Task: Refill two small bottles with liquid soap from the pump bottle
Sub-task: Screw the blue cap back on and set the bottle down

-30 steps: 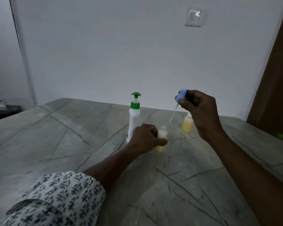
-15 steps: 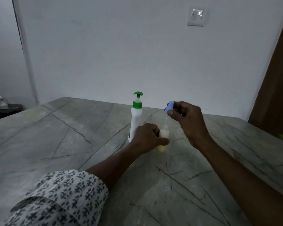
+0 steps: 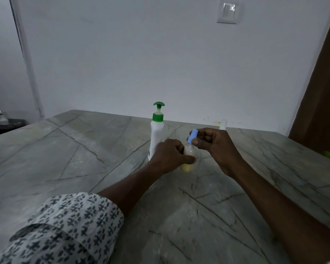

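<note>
A white pump bottle (image 3: 156, 134) with a green pump head stands upright on the grey marble table (image 3: 84, 159). Just right of it, my left hand (image 3: 170, 155) grips a small clear bottle (image 3: 188, 161) holding yellowish soap, which stands on the table. My right hand (image 3: 215, 145) pinches a blue cap (image 3: 192, 135) whose dip tube goes down into that bottle's neck. A second small bottle (image 3: 222, 124) shows only its pale top behind my right hand.
A wall with a light switch (image 3: 228, 13) rises right behind the table. A brown door (image 3: 320, 92) stands at the right, with a small green object (image 3: 327, 154) at the table's right edge. A dark side surface with a small bottle (image 3: 2, 120) lies far left.
My right hand has brought the blue cap down and left, from above the table onto the small bottle's neck, and its tube has gone inside. My left hand has kept hold of the bottle.
</note>
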Demonstrator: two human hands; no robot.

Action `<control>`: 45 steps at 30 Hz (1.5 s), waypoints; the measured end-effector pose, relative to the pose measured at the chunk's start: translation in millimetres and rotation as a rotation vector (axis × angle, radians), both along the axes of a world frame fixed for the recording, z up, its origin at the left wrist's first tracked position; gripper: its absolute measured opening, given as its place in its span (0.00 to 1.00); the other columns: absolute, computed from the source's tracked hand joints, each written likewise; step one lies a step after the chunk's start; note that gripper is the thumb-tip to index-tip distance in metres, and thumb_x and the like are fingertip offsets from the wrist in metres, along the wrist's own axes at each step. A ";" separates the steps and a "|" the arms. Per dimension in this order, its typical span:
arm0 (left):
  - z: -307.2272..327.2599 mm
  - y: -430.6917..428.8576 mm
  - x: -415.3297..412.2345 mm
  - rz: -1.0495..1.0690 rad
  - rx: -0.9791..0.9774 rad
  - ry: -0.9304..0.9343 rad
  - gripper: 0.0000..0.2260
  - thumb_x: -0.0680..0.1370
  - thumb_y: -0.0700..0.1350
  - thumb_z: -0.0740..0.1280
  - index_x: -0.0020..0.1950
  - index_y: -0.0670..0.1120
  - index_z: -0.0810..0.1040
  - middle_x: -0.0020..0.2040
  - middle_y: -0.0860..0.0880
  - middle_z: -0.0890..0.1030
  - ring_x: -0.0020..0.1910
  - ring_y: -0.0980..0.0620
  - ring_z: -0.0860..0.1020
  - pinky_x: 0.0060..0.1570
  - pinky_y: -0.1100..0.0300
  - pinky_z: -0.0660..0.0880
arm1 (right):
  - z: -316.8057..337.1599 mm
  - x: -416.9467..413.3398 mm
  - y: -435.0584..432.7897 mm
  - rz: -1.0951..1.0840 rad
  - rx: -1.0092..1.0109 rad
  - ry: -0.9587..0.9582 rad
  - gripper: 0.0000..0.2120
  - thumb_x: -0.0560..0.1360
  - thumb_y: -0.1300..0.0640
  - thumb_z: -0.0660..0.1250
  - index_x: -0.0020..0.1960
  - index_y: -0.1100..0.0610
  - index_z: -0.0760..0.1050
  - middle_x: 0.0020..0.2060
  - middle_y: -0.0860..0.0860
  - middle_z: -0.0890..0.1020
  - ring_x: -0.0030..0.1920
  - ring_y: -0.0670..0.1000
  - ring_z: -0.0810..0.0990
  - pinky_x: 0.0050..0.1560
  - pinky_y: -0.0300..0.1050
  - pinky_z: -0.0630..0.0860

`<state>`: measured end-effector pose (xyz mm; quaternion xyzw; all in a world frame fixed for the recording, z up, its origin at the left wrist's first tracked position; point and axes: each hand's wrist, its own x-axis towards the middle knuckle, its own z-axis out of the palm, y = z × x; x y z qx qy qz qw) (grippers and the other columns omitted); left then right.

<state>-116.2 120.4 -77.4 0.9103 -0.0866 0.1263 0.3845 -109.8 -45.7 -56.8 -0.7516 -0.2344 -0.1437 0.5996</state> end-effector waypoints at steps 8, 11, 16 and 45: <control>0.2 -1.3 1.0 0.021 0.003 -0.020 0.19 0.70 0.54 0.78 0.52 0.42 0.82 0.48 0.45 0.85 0.46 0.48 0.83 0.54 0.49 0.81 | -0.9 -0.4 5.5 -0.115 -0.165 -0.080 0.11 0.70 0.59 0.76 0.49 0.63 0.81 0.41 0.56 0.82 0.42 0.51 0.79 0.45 0.43 0.75; 0.3 -1.4 0.8 0.024 -0.012 -0.019 0.19 0.70 0.54 0.78 0.52 0.42 0.82 0.48 0.45 0.85 0.46 0.48 0.83 0.53 0.49 0.81 | 0.3 -1.0 4.9 -0.121 -0.164 -0.064 0.15 0.69 0.56 0.77 0.47 0.66 0.78 0.39 0.60 0.79 0.40 0.52 0.76 0.43 0.42 0.75; 0.0 -1.1 0.6 0.015 -0.014 -0.009 0.19 0.70 0.53 0.78 0.52 0.42 0.82 0.48 0.45 0.85 0.46 0.48 0.83 0.54 0.49 0.80 | 4.6 -1.9 -5.5 -0.012 -0.113 0.031 0.12 0.76 0.62 0.69 0.59 0.55 0.80 0.52 0.51 0.84 0.55 0.49 0.82 0.59 0.45 0.78; 4.1 -3.6 -3.8 0.031 -0.035 -0.038 0.16 0.69 0.51 0.79 0.45 0.39 0.82 0.43 0.43 0.85 0.43 0.45 0.84 0.51 0.49 0.81 | -6.3 -2.2 10.5 -0.163 -0.193 -0.113 0.10 0.75 0.59 0.71 0.56 0.59 0.82 0.48 0.50 0.83 0.49 0.44 0.80 0.50 0.39 0.76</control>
